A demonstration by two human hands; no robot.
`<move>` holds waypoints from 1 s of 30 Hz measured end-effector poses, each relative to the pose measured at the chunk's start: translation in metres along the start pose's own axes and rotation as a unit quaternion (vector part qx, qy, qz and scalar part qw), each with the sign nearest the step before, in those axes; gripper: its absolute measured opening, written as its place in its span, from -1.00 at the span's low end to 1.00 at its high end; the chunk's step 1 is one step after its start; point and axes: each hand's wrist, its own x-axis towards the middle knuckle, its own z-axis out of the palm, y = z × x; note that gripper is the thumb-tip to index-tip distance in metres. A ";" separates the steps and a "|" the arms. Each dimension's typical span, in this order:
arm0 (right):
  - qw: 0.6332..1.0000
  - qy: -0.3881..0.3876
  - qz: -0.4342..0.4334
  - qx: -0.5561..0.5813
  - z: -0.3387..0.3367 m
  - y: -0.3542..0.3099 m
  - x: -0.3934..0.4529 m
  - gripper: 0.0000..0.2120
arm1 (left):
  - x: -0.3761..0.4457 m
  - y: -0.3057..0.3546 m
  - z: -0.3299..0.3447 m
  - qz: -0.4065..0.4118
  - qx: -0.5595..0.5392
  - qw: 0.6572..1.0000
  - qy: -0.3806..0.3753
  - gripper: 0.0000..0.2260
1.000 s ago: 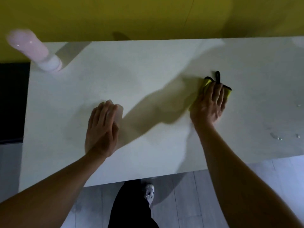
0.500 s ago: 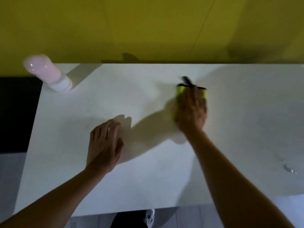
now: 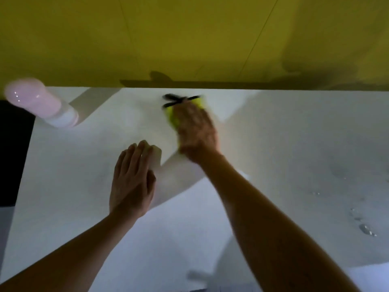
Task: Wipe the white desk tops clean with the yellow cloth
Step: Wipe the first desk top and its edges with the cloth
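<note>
Two bare hands are down on one big white counter (image 3: pixel 284 144), which is flat and smooth and runs up to a yellow wall (image 3: pixel 189 39). The left hand (image 3: pixel 132 178) lies flat on the counter with its fingers straight and close together, and it holds nothing. The right hand (image 3: pixel 196 129) is spread over the yellow cloth (image 3: pixel 173 118) and presses it onto the counter near the far edge, close to the wall. This hand looks blurry. The cloth is soft and bright, and most of it hides under the hand; a thin black loop (image 3: pixel 179 100) sticks out at its top. At the far left corner stands a round pink and white bottle (image 3: pixel 40 104), smooth and shiny, well apart from both hands. A few small shiny water drops (image 3: pixel 367 229) sit on the counter at the right.
</note>
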 end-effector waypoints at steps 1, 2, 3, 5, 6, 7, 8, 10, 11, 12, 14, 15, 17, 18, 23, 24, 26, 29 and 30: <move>0.997 0.017 0.075 -0.019 -0.005 0.029 0.005 -0.51 | 0.000 0.002 -0.001 -0.007 -0.006 1.000 0.001 -0.46; 0.985 0.041 0.166 -0.029 -0.011 0.057 0.007 -0.49 | 0.001 0.003 -0.001 -0.013 -0.007 1.000 0.000 -0.46; 0.966 0.062 0.249 -0.023 -0.017 0.083 0.008 -0.49 | 0.001 0.005 -0.001 -0.017 -0.005 1.000 -0.003 -0.47; 0.931 0.085 0.355 0.005 -0.027 0.113 0.010 -0.47 | 0.001 0.007 -0.001 -0.021 -0.008 1.000 -0.002 -0.47; 0.920 0.083 0.383 0.007 -0.028 0.112 0.015 -0.46 | 0.002 0.008 -0.001 -0.023 -0.009 1.000 0.001 -0.47; 0.915 0.081 0.395 0.010 -0.026 0.102 0.021 -0.46 | 0.002 0.008 -0.001 -0.023 -0.009 1.000 0.003 -0.47; 0.916 0.093 0.391 0.025 -0.022 0.082 0.029 -0.47 | 0.002 0.008 -0.001 -0.023 -0.008 1.000 0.001 -0.47; 0.945 0.099 0.305 0.065 -0.012 0.025 0.051 -0.52 | 0.002 0.008 -0.001 -0.022 -0.007 1.000 0.000 -0.47; 0.974 0.069 0.209 0.060 -0.003 -0.010 0.057 -0.52 | 0.002 0.007 0.000 -0.019 -0.006 1.000 0.001 -0.47; 0.993 0.030 0.105 0.043 0.006 -0.047 0.059 -0.50 | 0.001 0.005 0.001 -0.015 -0.005 1.000 0.003 -0.49; 0.999 -0.028 -0.042 0.010 0.013 -0.093 0.057 -0.46 | -0.001 0.002 0.002 -0.011 -0.006 1.000 0.010 -0.51; 0.997 -0.045 -0.068 0.007 0.015 -0.094 0.059 -0.45 | 0.000 0.001 0.002 -0.007 -0.004 1.000 0.013 -0.51; 0.996 -0.051 -0.068 -0.007 0.013 -0.068 0.060 -0.46 | 0.002 0.000 0.002 0.001 -0.002 1.000 0.005 -0.50; 0.998 -0.052 -0.035 -0.026 0.010 -0.044 0.059 -0.47 | 0.003 0.000 0.002 0.001 -0.004 1.000 0.002 -0.49; 0.965 0.022 0.259 -0.037 -0.033 0.123 0.026 -0.45 | 0.003 0.003 0.003 -0.008 -0.006 1.000 0.009 -0.48; 0.951 0.032 0.305 -0.031 -0.042 0.151 0.018 -0.45 | 0.003 0.003 0.004 -0.009 -0.003 1.000 0.013 -0.47; 0.923 0.053 0.381 -0.001 -0.053 0.177 0.010 -0.46 | 0.003 0.004 0.005 -0.013 0.003 1.000 0.011 -0.47; 0.922 0.073 0.379 0.007 -0.040 0.134 0.017 -0.48 | 0.004 0.005 0.005 -0.013 0.002 1.000 0.009 -0.47; 0.940 0.066 0.335 0.003 -0.030 0.106 0.017 -0.49 | 0.004 0.005 0.005 -0.011 -0.001 1.000 0.009 -0.46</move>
